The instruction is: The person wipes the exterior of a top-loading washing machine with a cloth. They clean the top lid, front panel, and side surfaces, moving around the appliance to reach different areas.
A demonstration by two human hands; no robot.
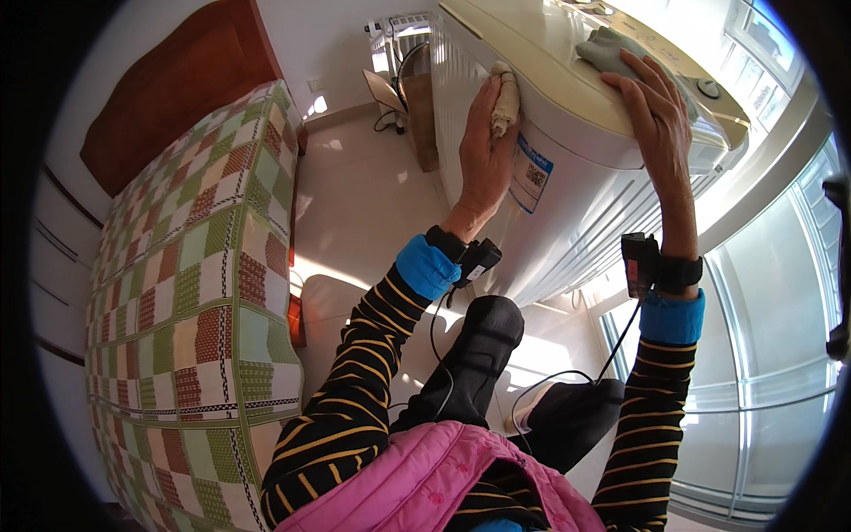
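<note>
A washing machine (pixel 565 179) with a cream lid and a pale body stands before me, its control panel with a round knob at the far right. My left hand (pixel 487 146) is against the upper part of its side, with a rolled beige cloth (pixel 506 103) held between thumb and fingers. Just below the lid, beside that hand, a blue and white label (pixel 532 174) sticks to the body. On the lid's right part, near the panel, my right hand (pixel 655 113) rests over a grey-green cloth (pixel 608 50), its fingers spread on it.
A bed with a patchwork cover (pixel 199 266) and a wooden headboard (pixel 193 73) stands at the left. Behind the machine are a cardboard box (pixel 420 120) and a white radiator (pixel 405 30). Glass panels (pixel 764 299) line the right. Cables hang from both wrist devices.
</note>
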